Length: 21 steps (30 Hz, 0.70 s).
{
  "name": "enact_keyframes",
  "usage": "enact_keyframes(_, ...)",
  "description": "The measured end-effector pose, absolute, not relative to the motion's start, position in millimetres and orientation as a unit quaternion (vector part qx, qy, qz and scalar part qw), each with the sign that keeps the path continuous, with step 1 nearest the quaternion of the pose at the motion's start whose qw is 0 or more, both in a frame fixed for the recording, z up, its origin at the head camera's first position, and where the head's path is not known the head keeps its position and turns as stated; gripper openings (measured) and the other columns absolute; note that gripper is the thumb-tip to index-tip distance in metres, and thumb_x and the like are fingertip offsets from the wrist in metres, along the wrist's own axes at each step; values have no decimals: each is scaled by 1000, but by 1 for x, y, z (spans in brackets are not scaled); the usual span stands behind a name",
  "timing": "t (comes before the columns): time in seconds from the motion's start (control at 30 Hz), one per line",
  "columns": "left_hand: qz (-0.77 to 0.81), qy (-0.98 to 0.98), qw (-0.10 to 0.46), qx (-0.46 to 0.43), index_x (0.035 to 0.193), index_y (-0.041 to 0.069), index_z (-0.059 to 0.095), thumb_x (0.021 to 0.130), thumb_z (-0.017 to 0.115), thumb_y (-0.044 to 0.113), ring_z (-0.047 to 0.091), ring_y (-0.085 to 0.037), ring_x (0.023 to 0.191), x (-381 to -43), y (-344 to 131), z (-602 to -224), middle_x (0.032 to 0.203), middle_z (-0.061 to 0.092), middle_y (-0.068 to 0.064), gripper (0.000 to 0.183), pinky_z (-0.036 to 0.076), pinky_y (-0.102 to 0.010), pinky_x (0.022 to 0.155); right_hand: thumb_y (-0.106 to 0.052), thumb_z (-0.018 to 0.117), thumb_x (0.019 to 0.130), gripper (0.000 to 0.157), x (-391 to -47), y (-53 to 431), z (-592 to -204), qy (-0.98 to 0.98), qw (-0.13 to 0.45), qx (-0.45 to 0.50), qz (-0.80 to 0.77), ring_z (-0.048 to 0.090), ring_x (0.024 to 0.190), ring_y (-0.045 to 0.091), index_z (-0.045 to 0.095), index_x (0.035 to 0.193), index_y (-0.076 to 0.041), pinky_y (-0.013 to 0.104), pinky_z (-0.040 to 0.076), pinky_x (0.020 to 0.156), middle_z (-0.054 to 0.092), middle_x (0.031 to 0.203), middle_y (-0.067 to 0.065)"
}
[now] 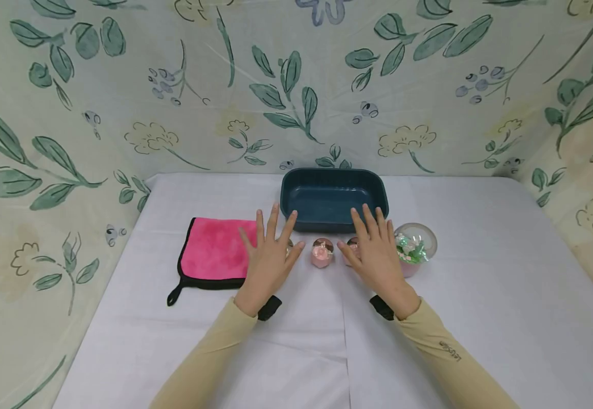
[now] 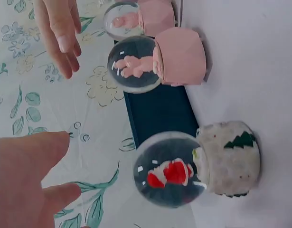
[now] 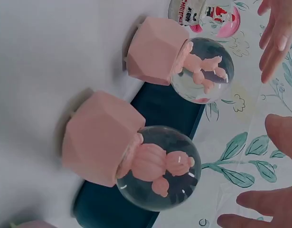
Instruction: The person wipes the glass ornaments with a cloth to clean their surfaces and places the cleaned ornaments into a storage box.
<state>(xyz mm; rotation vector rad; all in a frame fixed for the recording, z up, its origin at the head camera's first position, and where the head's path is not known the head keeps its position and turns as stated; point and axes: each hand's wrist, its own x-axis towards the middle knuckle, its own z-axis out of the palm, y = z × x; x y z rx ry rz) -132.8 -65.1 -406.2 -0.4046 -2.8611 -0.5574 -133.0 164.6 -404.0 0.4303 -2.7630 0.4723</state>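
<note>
My left hand [image 1: 270, 258] hovers with fingers spread beside a Santa snow globe [image 2: 167, 168] on a white base. In the head view the hand hides most of that globe. My right hand [image 1: 378, 255] is held the same way, palm down and holding nothing, partly in front of a pink-based snow globe [image 3: 157, 166]. Between the hands stands another pink-based snow globe [image 1: 322, 253], a pink figure inside. Just right of my right hand, a larger globe [image 1: 413, 250] shows glittery green and white filling over a pink base.
Behind the globes, a dark blue rectangular dish [image 1: 334, 196] stands near the table's back edge. A pink cloth [image 1: 217, 250] with black trim and a loop lies flat at left, partly under my left hand's outline. White cloth covers the table [image 1: 506, 295]; leaf-patterned curtains [image 1: 296, 96] surround it.
</note>
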Motion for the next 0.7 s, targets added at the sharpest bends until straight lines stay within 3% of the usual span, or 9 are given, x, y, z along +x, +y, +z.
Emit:
enact_keyframes(0.13,-229,-958,104,-136,152,18,27,96,56,36,5,-39,142,-131,-84,-403,157,10,-15,65,5,-68,106,-35,65,91,77,-134,165,-404,-946,168,177,212,14,142,38,27,148,2,55,14,112,22,153,23)
enact_keyframes(0.3,-337,-922,124,-146,146,10,37,90,66,13,30,-35,133,-131,-111,-396,148,30,-17,63,34,-52,104,-20,73,86,80,-134,160,-404,-909,187,204,311,24,139,34,28,147,3,52,29,107,27,151,21)
enact_keyframes(0.37,-379,-902,136,-153,144,6,40,89,67,6,37,-34,129,-131,-122,-395,144,37,-18,61,40,-50,100,-14,76,83,80,-133,155,-404,-892,193,207,352,29,138,32,30,147,1,52,36,103,30,150,19)
enact_keyframes(0.53,-463,-855,171,-161,136,-2,48,83,69,-4,48,-33,119,-132,-151,-396,131,51,-21,56,41,-47,98,-1,80,75,80,-130,139,-407,-849,217,210,433,40,131,29,38,144,0,50,42,97,41,145,16)
enact_keyframes(0.7,-537,-820,142,-138,134,-6,48,84,68,-6,50,-35,119,-126,-168,-389,129,53,-23,53,38,-45,102,0,78,76,76,-128,121,-410,-816,221,215,488,42,130,25,40,142,0,38,38,103,44,142,15)
